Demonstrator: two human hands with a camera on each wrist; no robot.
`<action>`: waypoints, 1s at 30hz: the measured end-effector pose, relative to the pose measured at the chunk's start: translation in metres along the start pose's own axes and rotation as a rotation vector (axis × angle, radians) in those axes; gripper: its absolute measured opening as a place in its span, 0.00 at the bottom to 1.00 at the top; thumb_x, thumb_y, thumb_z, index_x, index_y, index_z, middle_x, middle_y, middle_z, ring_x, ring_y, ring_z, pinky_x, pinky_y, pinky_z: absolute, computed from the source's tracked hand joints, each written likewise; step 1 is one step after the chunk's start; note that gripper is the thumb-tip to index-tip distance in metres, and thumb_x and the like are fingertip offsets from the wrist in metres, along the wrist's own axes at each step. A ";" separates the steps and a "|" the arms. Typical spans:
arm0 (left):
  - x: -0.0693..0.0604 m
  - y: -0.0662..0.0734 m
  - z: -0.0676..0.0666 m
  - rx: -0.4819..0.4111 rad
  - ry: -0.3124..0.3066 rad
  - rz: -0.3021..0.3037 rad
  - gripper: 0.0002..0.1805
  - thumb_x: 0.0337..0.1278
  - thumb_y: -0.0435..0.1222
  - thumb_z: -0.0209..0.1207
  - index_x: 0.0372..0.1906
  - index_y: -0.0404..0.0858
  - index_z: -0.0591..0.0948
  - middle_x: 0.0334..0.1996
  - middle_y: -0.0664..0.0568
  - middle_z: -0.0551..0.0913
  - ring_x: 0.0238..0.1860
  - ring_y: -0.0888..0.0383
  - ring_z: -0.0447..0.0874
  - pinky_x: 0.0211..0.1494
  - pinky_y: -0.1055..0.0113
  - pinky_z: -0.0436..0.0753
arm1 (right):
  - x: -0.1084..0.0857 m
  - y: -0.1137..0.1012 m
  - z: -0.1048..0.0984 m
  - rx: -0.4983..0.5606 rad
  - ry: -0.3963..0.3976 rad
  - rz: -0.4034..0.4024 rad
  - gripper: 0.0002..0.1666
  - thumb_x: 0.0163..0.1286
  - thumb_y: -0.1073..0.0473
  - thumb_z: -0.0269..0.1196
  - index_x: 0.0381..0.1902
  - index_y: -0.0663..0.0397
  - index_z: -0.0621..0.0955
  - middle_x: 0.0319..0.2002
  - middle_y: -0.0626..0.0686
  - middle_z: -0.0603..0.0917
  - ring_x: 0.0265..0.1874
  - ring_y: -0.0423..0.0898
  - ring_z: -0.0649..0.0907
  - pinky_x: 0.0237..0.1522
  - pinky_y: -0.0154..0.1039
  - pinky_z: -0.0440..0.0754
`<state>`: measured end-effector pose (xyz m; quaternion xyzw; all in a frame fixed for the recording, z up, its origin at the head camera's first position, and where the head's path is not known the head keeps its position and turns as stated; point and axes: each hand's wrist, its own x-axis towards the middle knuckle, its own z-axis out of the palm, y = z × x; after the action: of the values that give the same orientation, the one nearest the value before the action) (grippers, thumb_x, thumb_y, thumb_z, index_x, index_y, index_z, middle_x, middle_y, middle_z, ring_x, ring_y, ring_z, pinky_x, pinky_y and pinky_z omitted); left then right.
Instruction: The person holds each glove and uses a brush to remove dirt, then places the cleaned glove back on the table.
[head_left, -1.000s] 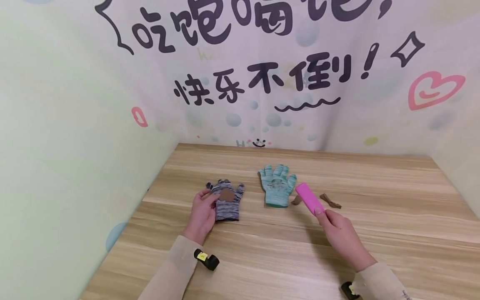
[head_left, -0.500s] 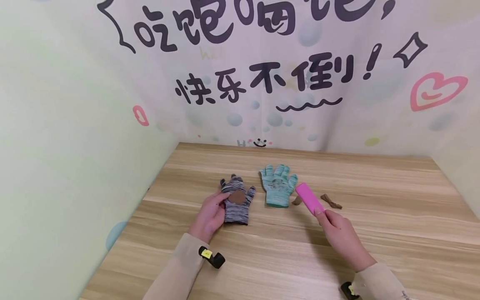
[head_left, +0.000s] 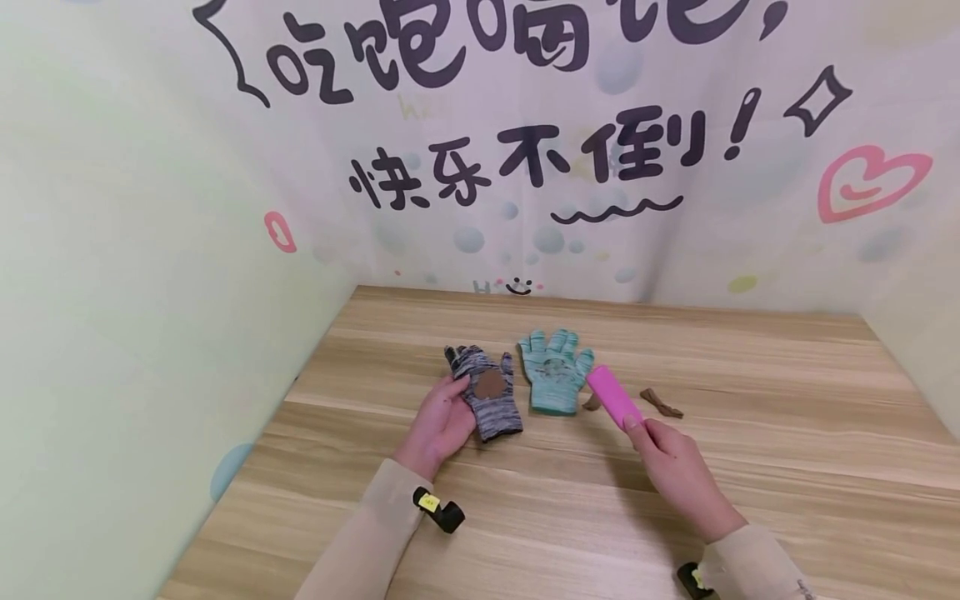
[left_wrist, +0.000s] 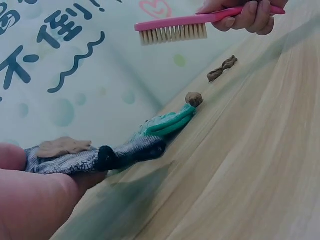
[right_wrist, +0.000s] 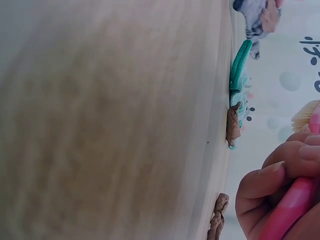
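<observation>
My left hand [head_left: 442, 421] grips the left edge of a grey-and-black knit glove [head_left: 498, 412], thumb on top. A flat brown patch [left_wrist: 65, 146] of clay-like stuff sits on the glove's palm. In the left wrist view this glove is lifted off the table. My right hand [head_left: 675, 462] holds a pink brush [left_wrist: 172, 23] by its handle, with pale bristles [left_wrist: 172, 35] facing down in the air. A teal knit glove [head_left: 555, 387] with a dark smudge on its palm lies between the hands, its fingers toward the wall.
A twisted brown strip [head_left: 662, 403] lies on the wooden table [head_left: 570, 517], right of the brush. Another brown piece [right_wrist: 233, 125] lies beside the teal glove. A wall with black lettering [head_left: 528, 154] stands behind the table, and a pale wall [head_left: 150, 292] borders it at left.
My left hand has carried the grey-and-black glove rightward, close to the teal glove, and its cuff has swung to the right. The right hand with the brush has barely moved.
</observation>
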<state>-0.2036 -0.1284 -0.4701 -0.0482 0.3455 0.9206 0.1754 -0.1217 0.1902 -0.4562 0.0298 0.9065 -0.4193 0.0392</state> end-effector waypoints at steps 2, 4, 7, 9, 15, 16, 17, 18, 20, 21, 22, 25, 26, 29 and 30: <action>0.000 0.000 0.003 -0.005 -0.020 -0.005 0.33 0.78 0.29 0.39 0.80 0.38 0.45 0.80 0.42 0.53 0.81 0.46 0.51 0.84 0.54 0.55 | 0.000 -0.001 0.000 0.000 0.000 0.000 0.33 0.80 0.35 0.45 0.35 0.59 0.77 0.20 0.48 0.66 0.19 0.43 0.67 0.19 0.35 0.65; -0.001 -0.001 0.006 0.003 -0.011 -0.017 0.30 0.78 0.32 0.42 0.79 0.38 0.51 0.77 0.44 0.61 0.77 0.49 0.61 0.82 0.58 0.62 | 0.000 -0.002 0.001 0.002 -0.002 0.004 0.34 0.80 0.34 0.45 0.35 0.59 0.77 0.20 0.48 0.66 0.20 0.43 0.67 0.19 0.35 0.65; -0.002 -0.003 0.011 0.037 -0.013 -0.051 0.24 0.78 0.36 0.45 0.73 0.39 0.61 0.66 0.49 0.76 0.66 0.55 0.75 0.72 0.63 0.74 | 0.000 -0.004 0.002 0.005 -0.008 0.011 0.35 0.80 0.33 0.44 0.36 0.59 0.77 0.20 0.48 0.67 0.20 0.43 0.67 0.19 0.34 0.66; -0.002 -0.005 0.015 0.077 -0.020 -0.070 0.20 0.79 0.38 0.46 0.68 0.39 0.66 0.57 0.52 0.82 0.58 0.58 0.81 0.65 0.66 0.80 | 0.001 -0.006 0.003 0.006 -0.011 0.009 0.35 0.80 0.33 0.44 0.37 0.60 0.78 0.20 0.48 0.67 0.20 0.43 0.67 0.19 0.34 0.66; 0.000 -0.013 0.028 0.167 -0.047 -0.068 0.17 0.79 0.38 0.47 0.64 0.35 0.69 0.49 0.53 0.85 0.52 0.61 0.84 0.58 0.68 0.84 | 0.001 -0.008 0.004 -0.001 -0.006 -0.014 0.34 0.80 0.34 0.45 0.37 0.59 0.78 0.20 0.48 0.68 0.19 0.43 0.67 0.18 0.34 0.66; 0.001 -0.015 0.030 0.176 -0.046 -0.066 0.18 0.79 0.38 0.47 0.64 0.34 0.69 0.49 0.54 0.85 0.52 0.61 0.85 0.57 0.69 0.84 | 0.001 -0.009 0.004 0.002 -0.007 -0.016 0.34 0.80 0.34 0.45 0.37 0.59 0.78 0.20 0.48 0.68 0.19 0.43 0.67 0.18 0.34 0.66; 0.001 -0.017 0.032 0.180 -0.043 -0.070 0.18 0.79 0.38 0.47 0.64 0.33 0.69 0.48 0.53 0.86 0.51 0.61 0.85 0.56 0.69 0.84 | 0.001 -0.010 0.004 0.005 -0.011 -0.018 0.34 0.80 0.34 0.45 0.37 0.59 0.78 0.21 0.49 0.68 0.19 0.43 0.67 0.18 0.34 0.66; 0.002 -0.019 0.033 0.187 -0.043 -0.071 0.18 0.79 0.38 0.47 0.63 0.33 0.69 0.47 0.53 0.86 0.50 0.61 0.85 0.55 0.68 0.85 | 0.001 -0.010 0.005 0.009 -0.014 -0.018 0.34 0.80 0.34 0.45 0.37 0.59 0.78 0.21 0.49 0.68 0.20 0.43 0.68 0.19 0.34 0.66; 0.003 -0.024 0.036 0.204 -0.044 -0.071 0.17 0.80 0.38 0.46 0.61 0.32 0.70 0.45 0.54 0.87 0.48 0.62 0.86 0.53 0.69 0.85 | 0.001 -0.012 0.005 0.014 -0.019 -0.020 0.34 0.80 0.34 0.45 0.39 0.60 0.78 0.21 0.49 0.68 0.20 0.43 0.68 0.19 0.34 0.67; 0.003 -0.026 0.038 0.213 -0.051 -0.069 0.17 0.80 0.38 0.46 0.61 0.32 0.70 0.44 0.54 0.87 0.47 0.62 0.86 0.53 0.69 0.85 | 0.001 -0.013 0.005 0.016 -0.021 -0.020 0.34 0.80 0.34 0.45 0.39 0.60 0.78 0.21 0.49 0.68 0.20 0.43 0.68 0.19 0.34 0.66; 0.004 -0.028 0.039 0.224 -0.057 -0.065 0.16 0.80 0.38 0.45 0.60 0.31 0.70 0.43 0.55 0.87 0.47 0.63 0.86 0.52 0.69 0.85 | 0.001 -0.014 0.006 0.019 -0.022 -0.022 0.34 0.80 0.34 0.45 0.39 0.60 0.78 0.21 0.49 0.68 0.20 0.43 0.68 0.19 0.34 0.66; 0.004 -0.033 0.043 0.228 -0.065 -0.073 0.15 0.80 0.38 0.45 0.59 0.31 0.70 0.42 0.55 0.87 0.45 0.63 0.86 0.51 0.69 0.85 | 0.000 -0.017 0.006 0.025 -0.020 -0.028 0.34 0.80 0.34 0.45 0.38 0.60 0.78 0.21 0.49 0.69 0.19 0.42 0.67 0.19 0.34 0.66; 0.004 -0.034 0.045 0.233 -0.067 -0.075 0.16 0.80 0.38 0.44 0.59 0.31 0.70 0.43 0.55 0.86 0.45 0.63 0.86 0.51 0.69 0.85 | 0.000 -0.018 0.007 0.026 -0.019 -0.033 0.34 0.80 0.35 0.45 0.38 0.60 0.78 0.21 0.49 0.69 0.19 0.42 0.67 0.19 0.34 0.66; 0.004 -0.038 0.048 0.240 -0.069 -0.095 0.18 0.80 0.38 0.44 0.62 0.30 0.69 0.45 0.53 0.86 0.47 0.62 0.86 0.54 0.69 0.85 | 0.000 -0.020 0.008 0.025 -0.015 -0.049 0.33 0.80 0.36 0.45 0.37 0.60 0.78 0.20 0.49 0.68 0.19 0.42 0.67 0.18 0.35 0.67; 0.004 -0.039 0.049 0.249 -0.073 -0.101 0.19 0.80 0.38 0.44 0.63 0.29 0.68 0.46 0.53 0.85 0.48 0.61 0.86 0.55 0.69 0.85 | 0.000 -0.020 0.009 0.024 -0.013 -0.053 0.33 0.81 0.36 0.46 0.37 0.60 0.78 0.20 0.49 0.68 0.19 0.42 0.67 0.18 0.35 0.67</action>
<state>-0.1921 -0.0681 -0.4579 -0.0097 0.4475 0.8619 0.2385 -0.1235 0.1704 -0.4465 0.0037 0.9017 -0.4311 0.0336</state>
